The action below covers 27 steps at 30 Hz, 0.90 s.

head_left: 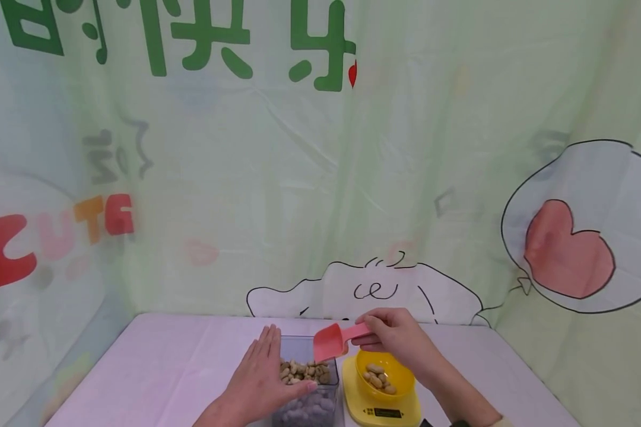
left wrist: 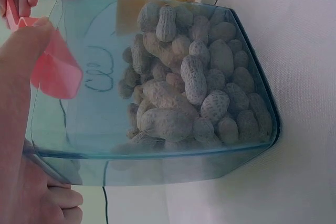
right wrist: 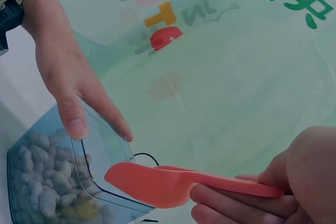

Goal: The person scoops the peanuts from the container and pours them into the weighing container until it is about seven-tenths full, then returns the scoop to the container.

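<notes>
Currently the red scoop (head_left: 328,343) sits just left of the right hand (head_left: 397,335), its handle pinched between that hand's thumb and fingers and its broad blade over the right part of the clear container (head_left: 297,344). Whether the blade touches the container's rim cannot be told. Blade and handle slope a little, the blade lower and pointing left.

The right arm comes in from the lower right and reaches forward and leftward, the hand above the rear of a yellow bowl (head_left: 403,378). The left hand (head_left: 259,373) rests against the container with its fingers straight, running forward along the left side, while the thumb lies across the near rim, pointing right. Its forearm enters from the bottom edge.

Unshelled peanuts (head_left: 294,372) fill the lower part of the container and show through its walls in both wrist views. Just to its right, the bowl stands on a yellow scale (head_left: 354,394) with a dark display at the front, and a small heap of peanuts lies in the bowl. Container and scale share a pale surface (head_left: 181,362), with a printed curtain (head_left: 208,196) behind.
</notes>
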Available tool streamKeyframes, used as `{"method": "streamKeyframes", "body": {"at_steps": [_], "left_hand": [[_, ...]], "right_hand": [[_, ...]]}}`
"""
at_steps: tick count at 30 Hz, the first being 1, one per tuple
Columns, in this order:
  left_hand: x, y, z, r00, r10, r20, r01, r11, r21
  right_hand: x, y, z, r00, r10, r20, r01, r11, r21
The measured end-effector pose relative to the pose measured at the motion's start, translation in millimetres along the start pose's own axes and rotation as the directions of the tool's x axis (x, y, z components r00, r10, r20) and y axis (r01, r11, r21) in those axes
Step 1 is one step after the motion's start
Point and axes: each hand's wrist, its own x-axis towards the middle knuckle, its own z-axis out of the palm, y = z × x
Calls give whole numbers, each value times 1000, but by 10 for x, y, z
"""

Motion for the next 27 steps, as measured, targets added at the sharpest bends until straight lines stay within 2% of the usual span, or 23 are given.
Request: {"method": "streamKeyframes", "body": {"at_steps": [6, 13, 22, 27], "left_hand": [[-15, -1, 4, 1000, 15, -15, -15, 1000, -1], [-12, -15, 6, 1000, 7, -12, -7, 1000, 0], [-14, -9, 28, 999, 30, -37, -31, 999, -25], [-22, -10, -2, 999, 35, -42, -35, 999, -19]], "right_hand": [[-4, -41, 82, 997, -81, 17, 82, 995, -60], [10, -143, 286, 984, -174, 31, 177, 966, -189], [74, -89, 430, 989, -135, 54, 144, 957, -253], [98, -67, 463, 992, -125, 35, 130, 962, -240]]}}
